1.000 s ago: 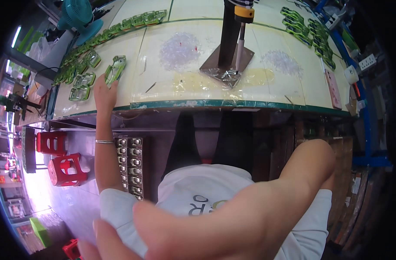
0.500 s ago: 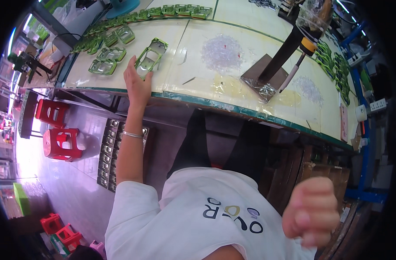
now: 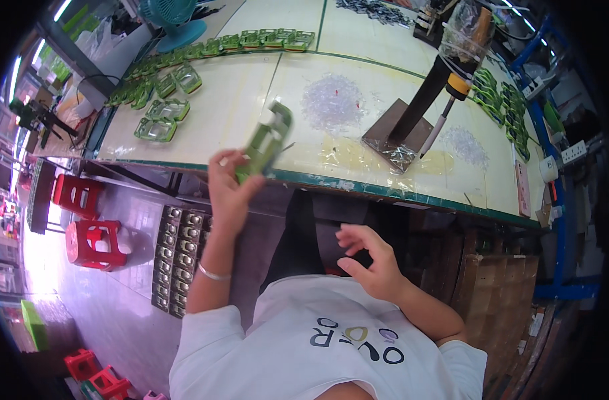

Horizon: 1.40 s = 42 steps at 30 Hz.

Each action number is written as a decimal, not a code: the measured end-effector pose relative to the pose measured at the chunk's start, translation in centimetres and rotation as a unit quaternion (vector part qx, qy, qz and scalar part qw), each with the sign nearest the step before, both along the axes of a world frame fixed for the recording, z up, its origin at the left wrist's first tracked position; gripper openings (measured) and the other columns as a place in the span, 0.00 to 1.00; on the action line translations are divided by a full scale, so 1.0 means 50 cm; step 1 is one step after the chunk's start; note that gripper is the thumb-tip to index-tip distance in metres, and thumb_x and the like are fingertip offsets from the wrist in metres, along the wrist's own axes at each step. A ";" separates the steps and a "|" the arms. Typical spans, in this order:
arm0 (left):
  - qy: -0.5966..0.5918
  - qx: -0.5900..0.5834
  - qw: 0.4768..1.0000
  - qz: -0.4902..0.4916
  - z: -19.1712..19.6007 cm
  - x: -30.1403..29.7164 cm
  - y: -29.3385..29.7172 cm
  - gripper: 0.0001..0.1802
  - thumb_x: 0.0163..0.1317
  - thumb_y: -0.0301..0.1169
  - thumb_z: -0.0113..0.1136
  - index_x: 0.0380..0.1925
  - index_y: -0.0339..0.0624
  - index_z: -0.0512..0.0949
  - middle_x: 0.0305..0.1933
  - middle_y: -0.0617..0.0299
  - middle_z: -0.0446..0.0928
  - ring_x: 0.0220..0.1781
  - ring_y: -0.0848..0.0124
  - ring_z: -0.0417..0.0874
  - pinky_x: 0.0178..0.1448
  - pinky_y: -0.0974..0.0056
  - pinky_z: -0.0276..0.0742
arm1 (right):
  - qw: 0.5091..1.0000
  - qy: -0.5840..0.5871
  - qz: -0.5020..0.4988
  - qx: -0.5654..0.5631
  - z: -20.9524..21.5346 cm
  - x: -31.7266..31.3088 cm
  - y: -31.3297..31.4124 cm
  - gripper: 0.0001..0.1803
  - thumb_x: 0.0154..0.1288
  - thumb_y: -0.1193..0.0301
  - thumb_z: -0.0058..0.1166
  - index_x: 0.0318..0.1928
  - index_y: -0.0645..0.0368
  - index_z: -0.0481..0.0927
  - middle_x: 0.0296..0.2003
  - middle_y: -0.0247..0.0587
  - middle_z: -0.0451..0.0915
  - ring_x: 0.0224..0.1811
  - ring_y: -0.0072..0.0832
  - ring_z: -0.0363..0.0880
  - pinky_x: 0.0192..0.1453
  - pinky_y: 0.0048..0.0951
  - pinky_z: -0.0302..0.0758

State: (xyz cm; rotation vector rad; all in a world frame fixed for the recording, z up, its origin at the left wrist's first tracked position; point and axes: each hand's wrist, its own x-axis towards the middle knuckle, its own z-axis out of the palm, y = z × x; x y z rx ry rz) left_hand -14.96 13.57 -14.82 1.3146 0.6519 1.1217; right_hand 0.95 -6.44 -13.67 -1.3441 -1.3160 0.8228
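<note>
My left hand [image 3: 230,190] grips a green toy car body shell [image 3: 266,141], holding it tilted above the table's front edge; motion blurs the shell. In front of my shirt, my right hand [image 3: 372,261] is raised with its fingers apart and loosely curved, holding nothing. Similar green car shells with clear windows [image 3: 156,129] lie on the table to the left of the held one. Beyond it sits a pile of small clear plastic pieces [image 3: 331,100].
A dark post on a metal base plate [image 3: 391,130] stands on the table, a yellow-and-black pen-like tool [image 3: 458,85] beside it. More green parts [image 3: 516,117] lie at right. A teal fan [image 3: 174,27] is at the back, red stools [image 3: 98,243] at left, a tray of parts [image 3: 174,260] below.
My left hand has lifted the car shell off the table and brought it nearer and to the right. My right hand has moved in from the lower right and its fingers have opened.
</note>
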 end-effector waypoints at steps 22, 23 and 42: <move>0.359 0.601 0.713 -0.045 -0.010 0.302 0.065 0.03 0.40 0.21 0.49 0.19 0.38 0.71 0.26 0.54 0.69 0.35 0.58 0.69 0.41 0.59 0.66 | 0.950 0.284 -0.116 -0.050 -0.066 0.118 -0.115 0.31 0.42 0.76 0.63 0.49 0.61 0.62 0.37 0.38 0.72 0.41 0.23 0.72 0.46 0.25 0.70; 0.362 0.621 0.694 -0.049 -0.022 0.303 0.074 0.02 0.39 0.21 0.49 0.17 0.39 0.69 0.26 0.54 0.68 0.35 0.58 0.69 0.42 0.59 0.65 | 0.951 0.287 -0.106 -0.048 -0.063 0.122 -0.118 0.31 0.43 0.76 0.63 0.48 0.61 0.62 0.37 0.37 0.72 0.41 0.22 0.71 0.46 0.24 0.70; 0.298 0.227 0.923 -0.091 0.022 0.256 0.063 0.02 0.52 0.22 0.51 0.24 0.35 0.70 0.24 0.64 0.71 0.26 0.77 0.69 0.33 0.72 0.65 | 0.976 0.188 -0.108 -0.021 -0.116 0.182 -0.160 0.30 0.42 0.68 0.65 0.43 0.65 0.63 0.30 0.36 0.73 0.30 0.20 0.71 0.36 0.22 0.70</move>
